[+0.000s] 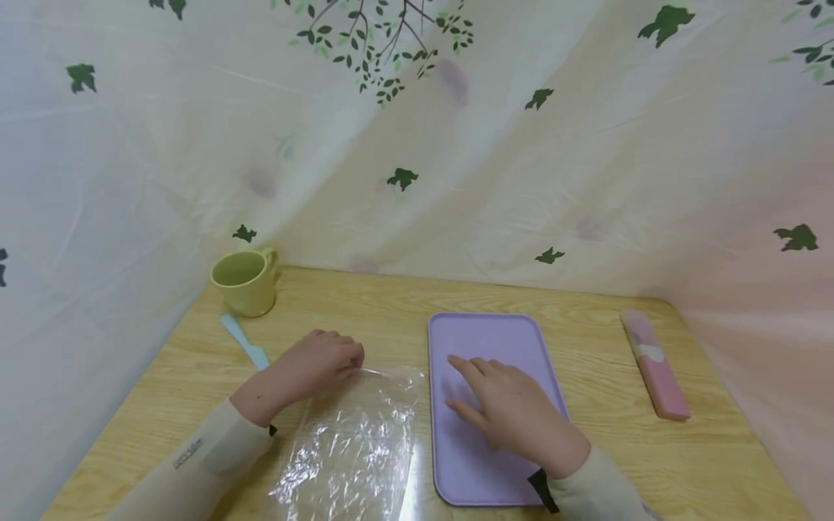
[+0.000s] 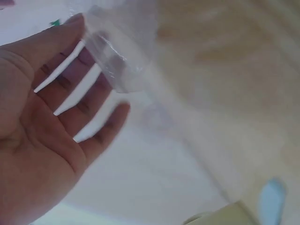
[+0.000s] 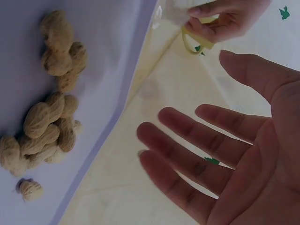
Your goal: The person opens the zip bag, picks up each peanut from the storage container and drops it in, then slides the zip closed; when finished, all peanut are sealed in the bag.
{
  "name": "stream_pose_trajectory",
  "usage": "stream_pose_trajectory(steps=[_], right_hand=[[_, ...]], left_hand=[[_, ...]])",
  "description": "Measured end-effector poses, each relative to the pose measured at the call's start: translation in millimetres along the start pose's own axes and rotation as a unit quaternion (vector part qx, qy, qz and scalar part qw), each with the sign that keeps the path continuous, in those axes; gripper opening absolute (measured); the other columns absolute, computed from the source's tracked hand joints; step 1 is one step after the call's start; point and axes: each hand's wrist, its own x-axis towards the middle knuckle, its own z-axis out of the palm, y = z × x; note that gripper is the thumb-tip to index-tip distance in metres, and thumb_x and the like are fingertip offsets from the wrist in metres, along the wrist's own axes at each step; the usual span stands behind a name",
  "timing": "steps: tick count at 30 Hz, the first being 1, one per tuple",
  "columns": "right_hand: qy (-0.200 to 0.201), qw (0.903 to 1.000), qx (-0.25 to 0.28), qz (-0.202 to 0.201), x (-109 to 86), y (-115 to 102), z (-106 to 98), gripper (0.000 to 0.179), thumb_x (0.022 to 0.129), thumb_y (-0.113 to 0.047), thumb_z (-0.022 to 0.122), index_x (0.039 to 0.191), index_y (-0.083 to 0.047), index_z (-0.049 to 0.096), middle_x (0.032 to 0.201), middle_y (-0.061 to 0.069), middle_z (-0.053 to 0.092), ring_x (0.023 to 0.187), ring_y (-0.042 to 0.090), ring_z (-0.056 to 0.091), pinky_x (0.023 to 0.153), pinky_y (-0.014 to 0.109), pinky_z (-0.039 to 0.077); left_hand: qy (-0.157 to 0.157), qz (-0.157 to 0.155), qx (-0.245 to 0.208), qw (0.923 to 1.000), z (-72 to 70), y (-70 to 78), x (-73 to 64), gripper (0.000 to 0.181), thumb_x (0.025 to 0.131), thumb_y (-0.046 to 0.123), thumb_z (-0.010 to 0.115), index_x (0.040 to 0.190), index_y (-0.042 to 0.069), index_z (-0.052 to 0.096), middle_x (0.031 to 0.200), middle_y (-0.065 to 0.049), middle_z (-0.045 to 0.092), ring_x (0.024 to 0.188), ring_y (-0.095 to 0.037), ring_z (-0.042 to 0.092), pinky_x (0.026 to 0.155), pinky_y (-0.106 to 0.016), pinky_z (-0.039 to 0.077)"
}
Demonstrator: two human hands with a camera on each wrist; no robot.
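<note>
Pinching the bag's [image 1: 355,441] far edge, the left hand [image 1: 319,365] seems curled; the right hand [image 1: 511,412], fingers straight, hovers over peanuts [image 3: 49,126] on the tray [image 1: 485,333].

wooden table [image 1: 365,304] against pale curtain [image 1: 521,166] printed with leaves.

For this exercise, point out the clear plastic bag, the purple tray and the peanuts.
clear plastic bag [image 1: 352,449], head view, its crinkled middle.
purple tray [image 1: 489,336], head view, bare far part.
peanuts [image 3: 44,124], right wrist view, a shell in the pile.
</note>
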Motion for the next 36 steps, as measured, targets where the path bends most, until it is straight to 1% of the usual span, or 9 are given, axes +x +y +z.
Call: stream_pose_trajectory(steps=[2, 4, 7, 10, 14, 19, 24, 32, 36], right_hand=[[0.012, 0.9996, 0.024, -0.001, 2.0, -2, -1, 0.056, 0.105, -0.044, 0.068, 0.150, -0.012, 0.059, 0.132, 0.008, 0.074, 0.118, 0.028, 0.073, 0.100, 0.049, 0.061], [0.020, 0.9981, 0.059, 0.004, 4.9, -5, -3, 0.052, 0.106, -0.045, 0.067, 0.147, -0.014, 0.062, 0.134, 0.004, 0.073, 0.121, 0.025, 0.072, 0.100, 0.047, 0.061], [0.021, 0.9917, 0.126, 0.019, 9.2, -7, -5, 0.049, 0.106, -0.048, 0.065, 0.143, -0.016, 0.065, 0.138, 0.000, 0.072, 0.123, 0.020, 0.071, 0.100, 0.043, 0.061], [0.000, 0.9775, 0.209, 0.031, 12.2, -8, -8, 0.046, 0.107, -0.050, 0.062, 0.138, -0.017, 0.069, 0.133, -0.002, 0.074, 0.116, 0.016, 0.071, 0.094, 0.037, 0.062], [-0.044, 0.9520, 0.301, 0.032, 11.9, -9, -11, 0.038, 0.108, -0.053, 0.060, 0.128, -0.024, 0.074, 0.116, -0.007, 0.078, 0.103, 0.008, 0.070, 0.083, 0.026, 0.059], [-0.079, 0.9324, 0.350, 0.043, 8.4, -11, -14, 0.028, 0.106, -0.056, 0.062, 0.115, -0.033, 0.077, 0.101, -0.010, 0.076, 0.085, 0.004, 0.064, 0.070, 0.023, 0.054], [-0.089, 0.9223, 0.374, 0.044, 8.0, -12, -13, 0.026, 0.107, -0.049, 0.064, 0.106, -0.026, 0.077, 0.090, -0.008, 0.073, 0.074, 0.005, 0.061, 0.058, 0.024, 0.050], [-0.102, 0.9118, 0.396, 0.040, 7.7, -10, -11, 0.022, 0.108, -0.040, 0.064, 0.099, -0.023, 0.076, 0.090, -0.002, 0.075, 0.080, 0.009, 0.066, 0.057, 0.024, 0.050], [-0.097, 0.9142, 0.392, 0.036, 6.5, -11, -11, 0.019, 0.109, -0.036, 0.064, 0.100, -0.023, 0.075, 0.091, -0.002, 0.076, 0.079, 0.009, 0.067, 0.056, 0.024, 0.051]], left_hand=[[0.038, 0.033, -0.001, 0.9987, -7.8, 5.0, -2.8, 0.006, 0.098, 0.016, 0.078, 0.097, 0.020, 0.073, 0.090, 0.006, 0.076, 0.082, -0.013, 0.070, 0.082, -0.040, 0.060], [0.070, 0.065, 0.000, 0.9954, -15.7, 12.2, -5.3, 0.006, 0.097, 0.017, 0.079, 0.098, 0.019, 0.074, 0.091, 0.007, 0.077, 0.080, -0.011, 0.070, 0.080, -0.035, 0.060], [0.123, 0.117, 0.024, 0.9852, -24.4, 24.8, -7.0, 0.008, 0.096, 0.019, 0.081, 0.100, 0.018, 0.074, 0.093, 0.007, 0.078, 0.082, -0.010, 0.072, 0.079, -0.032, 0.062], [0.169, 0.160, 0.057, 0.9708, -29.0, 37.6, -6.4, 0.011, 0.094, 0.020, 0.083, 0.099, 0.018, 0.074, 0.097, 0.008, 0.079, 0.085, -0.011, 0.074, 0.079, -0.031, 0.062], [0.207, 0.186, 0.087, 0.9565, -32.5, 50.1, -6.9, 0.015, 0.092, 0.024, 0.085, 0.098, 0.021, 0.072, 0.099, 0.010, 0.078, 0.091, -0.009, 0.074, 0.081, -0.031, 0.062], [0.232, 0.200, 0.120, 0.9443, -36.1, 58.6, -6.3, 0.017, 0.091, 0.026, 0.087, 0.100, 0.022, 0.072, 0.100, 0.012, 0.077, 0.096, -0.008, 0.073, 0.085, -0.029, 0.061], [0.245, 0.210, 0.137, 0.9366, -36.8, 62.8, -3.6, 0.017, 0.092, 0.025, 0.086, 0.101, 0.021, 0.072, 0.101, 0.012, 0.077, 0.097, -0.009, 0.073, 0.088, -0.030, 0.060], [0.246, 0.214, 0.136, 0.9355, -32.9, 65.0, -0.1, 0.025, 0.088, 0.031, 0.089, 0.106, 0.022, 0.075, 0.103, 0.011, 0.078, 0.098, -0.010, 0.073, 0.092, -0.031, 0.059], [0.244, 0.206, 0.127, 0.9392, -31.9, 65.6, 1.8, 0.033, 0.086, 0.041, 0.090, 0.111, 0.023, 0.077, 0.105, 0.011, 0.079, 0.099, -0.010, 0.073, 0.093, -0.032, 0.059]])
